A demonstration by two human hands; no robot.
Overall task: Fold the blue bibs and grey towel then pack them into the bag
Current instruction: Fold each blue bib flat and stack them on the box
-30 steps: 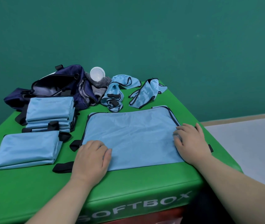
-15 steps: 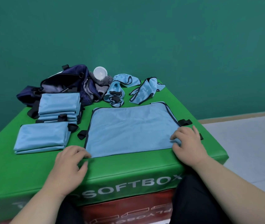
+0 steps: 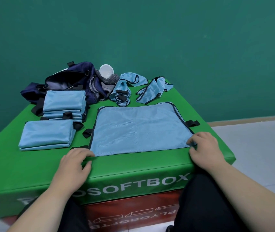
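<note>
Green padded box (image 3: 133, 166) carries the flat bib (image 3: 138, 129), spread between both hands: left hand (image 3: 74, 166) pinches its near-left corner, right hand (image 3: 206, 148) pinches its near-right corner; the dark bag (image 3: 69, 81) gapes at far left.

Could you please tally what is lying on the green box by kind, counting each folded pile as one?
Bib spread flat: 1
Crumpled bibs: 2
Folded bib piles: 2
Navy bag: 1
Grey towel: 1
White round object: 1
Total: 8
</note>
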